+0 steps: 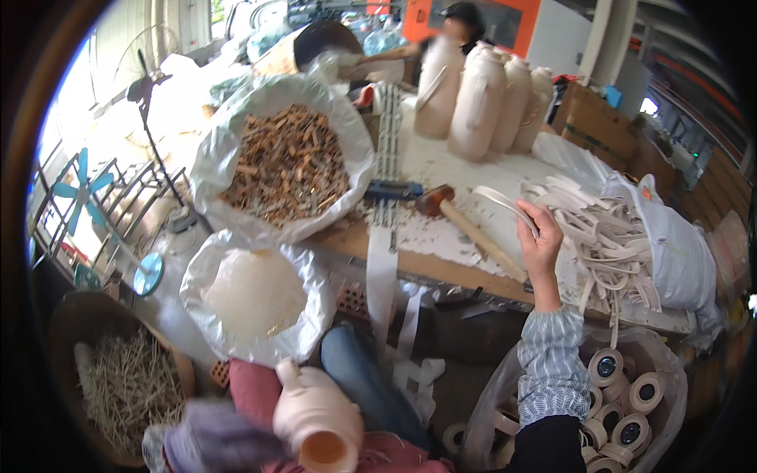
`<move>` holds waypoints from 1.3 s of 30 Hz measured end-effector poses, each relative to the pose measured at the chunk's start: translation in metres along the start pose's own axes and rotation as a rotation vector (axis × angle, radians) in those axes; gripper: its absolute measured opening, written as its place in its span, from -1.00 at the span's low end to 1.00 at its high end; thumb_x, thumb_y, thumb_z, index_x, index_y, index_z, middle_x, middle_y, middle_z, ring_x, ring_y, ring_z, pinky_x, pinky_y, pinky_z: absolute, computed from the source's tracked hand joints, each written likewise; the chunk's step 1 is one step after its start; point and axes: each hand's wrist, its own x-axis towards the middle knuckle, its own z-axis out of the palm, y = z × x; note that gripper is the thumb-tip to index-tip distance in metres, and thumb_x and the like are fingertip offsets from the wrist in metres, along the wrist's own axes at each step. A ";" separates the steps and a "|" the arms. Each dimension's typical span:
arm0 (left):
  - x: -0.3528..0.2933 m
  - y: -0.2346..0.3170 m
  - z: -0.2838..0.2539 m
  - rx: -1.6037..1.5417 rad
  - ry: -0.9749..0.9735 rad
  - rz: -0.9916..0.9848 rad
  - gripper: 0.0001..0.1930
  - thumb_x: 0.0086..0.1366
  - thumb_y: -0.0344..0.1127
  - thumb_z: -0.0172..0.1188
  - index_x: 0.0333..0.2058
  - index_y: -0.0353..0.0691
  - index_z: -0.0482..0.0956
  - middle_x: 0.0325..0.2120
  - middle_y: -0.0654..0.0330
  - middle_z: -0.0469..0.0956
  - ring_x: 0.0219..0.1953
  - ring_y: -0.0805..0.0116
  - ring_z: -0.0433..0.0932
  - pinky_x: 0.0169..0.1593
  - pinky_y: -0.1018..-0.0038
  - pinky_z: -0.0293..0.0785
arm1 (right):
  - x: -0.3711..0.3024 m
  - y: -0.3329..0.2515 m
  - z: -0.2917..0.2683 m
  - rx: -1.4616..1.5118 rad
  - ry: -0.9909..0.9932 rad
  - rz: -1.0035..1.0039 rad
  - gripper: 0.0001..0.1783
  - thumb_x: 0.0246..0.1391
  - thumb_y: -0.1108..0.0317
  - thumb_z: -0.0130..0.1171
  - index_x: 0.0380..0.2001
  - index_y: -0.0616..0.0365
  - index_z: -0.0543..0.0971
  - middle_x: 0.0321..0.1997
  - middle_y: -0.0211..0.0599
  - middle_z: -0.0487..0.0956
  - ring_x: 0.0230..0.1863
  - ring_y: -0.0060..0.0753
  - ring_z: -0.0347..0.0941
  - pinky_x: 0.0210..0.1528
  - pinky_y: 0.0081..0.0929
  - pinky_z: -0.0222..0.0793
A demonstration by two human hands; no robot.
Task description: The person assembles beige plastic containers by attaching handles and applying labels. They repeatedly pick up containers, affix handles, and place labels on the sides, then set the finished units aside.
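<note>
Nearest, the pale jug [311,410] lay tilted, open mouth toward the wearer, the purple-covered left hand [221,437] a blur beside it, its grip impossible to tell! Farther out, the right hand [540,236] pinched a curved pale strip [501,197]; beyond, tall flasks [475,110] crowded the table [430,165].

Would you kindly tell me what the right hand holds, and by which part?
The right hand holds a pale curved strip near its lower end.
</note>
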 end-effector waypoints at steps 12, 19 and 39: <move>0.043 -0.025 0.073 -0.980 0.667 -0.994 -0.76 0.21 -0.38 0.29 -0.14 -0.28 0.55 -0.54 0.34 0.51 -0.60 0.70 0.38 -0.56 0.72 0.28 | -0.144 -0.238 0.098 1.512 -0.284 0.926 -0.72 0.30 0.35 -0.03 -0.03 0.33 0.40 -0.71 -0.55 0.23 -0.76 -0.75 0.04 -0.68 -0.64 -0.02; -0.004 -0.020 0.104 -0.986 0.693 -1.175 -0.72 0.21 -0.31 0.30 -0.13 -0.27 0.57 -0.55 0.41 0.48 -0.65 0.72 0.33 -0.59 0.74 0.20 | -0.172 -0.254 0.104 1.572 -0.519 1.092 -0.71 0.34 0.32 -0.05 -0.01 0.31 0.40 -0.74 -0.60 0.18 -0.77 -0.77 0.01 -0.66 -0.67 -0.06; -0.043 -0.007 0.190 -1.284 1.264 -0.958 -0.80 0.29 -0.26 0.21 -0.26 -0.30 0.56 -0.18 0.21 0.40 -0.10 0.42 0.40 0.02 0.51 0.30 | -0.182 -0.293 0.103 1.165 -0.630 1.114 -0.69 0.33 0.21 -0.10 -0.07 0.23 0.41 -0.33 -0.35 0.48 -0.28 -0.55 0.37 -0.13 -0.57 0.32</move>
